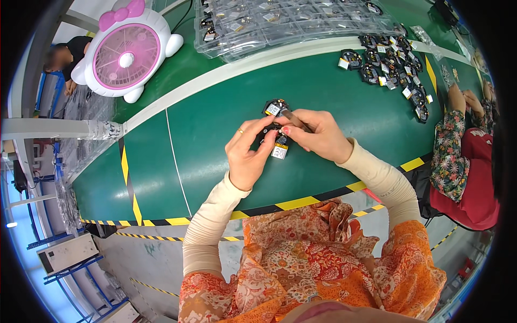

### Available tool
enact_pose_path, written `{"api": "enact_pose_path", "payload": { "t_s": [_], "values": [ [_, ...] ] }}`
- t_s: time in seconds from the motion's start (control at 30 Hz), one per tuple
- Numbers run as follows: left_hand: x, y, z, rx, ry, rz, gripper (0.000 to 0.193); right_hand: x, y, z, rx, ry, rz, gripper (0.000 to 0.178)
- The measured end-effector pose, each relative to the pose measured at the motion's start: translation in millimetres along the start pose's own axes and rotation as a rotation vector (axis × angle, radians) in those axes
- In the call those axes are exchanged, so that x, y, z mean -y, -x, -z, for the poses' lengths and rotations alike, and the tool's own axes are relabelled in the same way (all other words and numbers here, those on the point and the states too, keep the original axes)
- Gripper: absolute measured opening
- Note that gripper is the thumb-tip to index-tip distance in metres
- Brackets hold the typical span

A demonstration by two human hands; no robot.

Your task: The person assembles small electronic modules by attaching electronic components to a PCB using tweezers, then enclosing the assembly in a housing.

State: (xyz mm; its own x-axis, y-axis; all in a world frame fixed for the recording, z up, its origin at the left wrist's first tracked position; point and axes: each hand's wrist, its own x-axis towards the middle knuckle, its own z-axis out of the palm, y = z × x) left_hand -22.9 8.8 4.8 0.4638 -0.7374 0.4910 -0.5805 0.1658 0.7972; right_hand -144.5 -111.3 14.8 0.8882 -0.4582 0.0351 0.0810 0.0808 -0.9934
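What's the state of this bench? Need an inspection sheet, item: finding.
Surface: green tabletop, yellow-black tape along its near edge.
Job's things: lower black unit with white-labelled part; upper black unit just beyond, whether touching unclear.
Clutter: heap of similar units at far right; clear trays with more beyond the white rail.
Hands: left hand pinches lower black unit; right hand holds slim brown tool, exact kind unclear.
Cables: dark cord beside the fan.
Surroundings: that pink-and-white fan at upper left; floral-sleeved co-worker at right, another person at left.
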Motion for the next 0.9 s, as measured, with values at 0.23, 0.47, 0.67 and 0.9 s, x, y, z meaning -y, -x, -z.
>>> {"api": "enact_pose_path", "payload": {
  "t_s": [0.23, 0.47, 0.67, 0.9],
  "values": [
    [1.5, -7.1, 1.0, -0.188, -0.314, -0.205, 0.023, -4.1, -0.9, -2.6, -0.058, -0.019, 0.027, 0.017],
    [-0.5, -3.3, 1.0, -0.143, -0.445, -0.258, 0.02, -6.4, -0.3, -1.2, -0.065, -0.002, 0.024, 0.022],
    [1.3, -3.0, 1.4, -0.137, -0.525, -0.346, 0.023, -5.9, -2.0, 3.8, -0.02, 0.02, 0.041, 0.024],
    [-3.0, -6.6, 5.3, -0.106, -0.619, -0.471, 0.026, -5.3, -1.9, 5.1, 0.009, 0.077, 0.071, 0.024]
  ]
}}
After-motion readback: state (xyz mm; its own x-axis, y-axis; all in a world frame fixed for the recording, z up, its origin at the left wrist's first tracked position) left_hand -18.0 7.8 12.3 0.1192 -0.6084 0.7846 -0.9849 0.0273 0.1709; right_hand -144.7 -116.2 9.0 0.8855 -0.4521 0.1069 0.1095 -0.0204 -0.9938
